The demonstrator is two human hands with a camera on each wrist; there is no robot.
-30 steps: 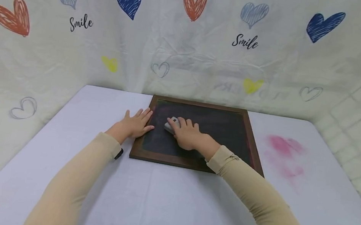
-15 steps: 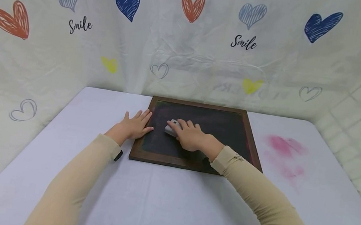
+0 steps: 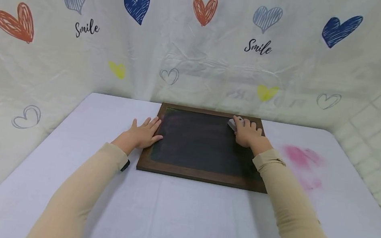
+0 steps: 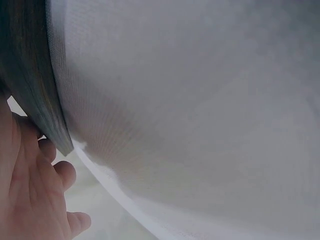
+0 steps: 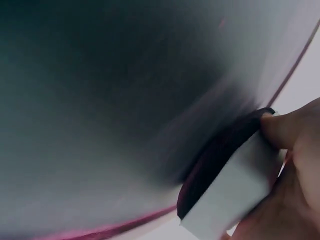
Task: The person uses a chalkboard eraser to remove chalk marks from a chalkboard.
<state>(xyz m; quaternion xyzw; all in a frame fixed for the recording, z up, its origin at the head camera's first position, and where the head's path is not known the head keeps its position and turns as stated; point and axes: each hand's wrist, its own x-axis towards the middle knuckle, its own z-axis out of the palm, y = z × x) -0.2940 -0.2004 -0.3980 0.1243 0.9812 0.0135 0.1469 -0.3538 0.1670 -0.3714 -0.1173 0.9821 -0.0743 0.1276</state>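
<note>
A small blackboard [image 3: 190,147] in a brown wooden frame lies flat on the table. My left hand [image 3: 141,133] rests on its left frame edge with the fingers spread; the left wrist view has that hand [image 4: 35,185] against the dark wooden edge [image 4: 37,80]. Near the board's far right corner, my right hand [image 3: 248,135] holds a chalkboard eraser [image 3: 232,124]. In the right wrist view the eraser [image 5: 235,185] shows a light grey body and a dark felt pad, felt down on the board, gripped between thumb and fingers [image 5: 280,132].
White cloth covers the table [image 3: 177,214]. Pink smudges [image 3: 300,157] mark it right of the board. A white curtain [image 3: 221,58] printed with hearts and "Smile" hangs behind the table and along its sides.
My right hand has carried the eraser from the board's left-middle area to its far right corner, uncovering the middle of the board. My left hand has stayed on the left edge.
</note>
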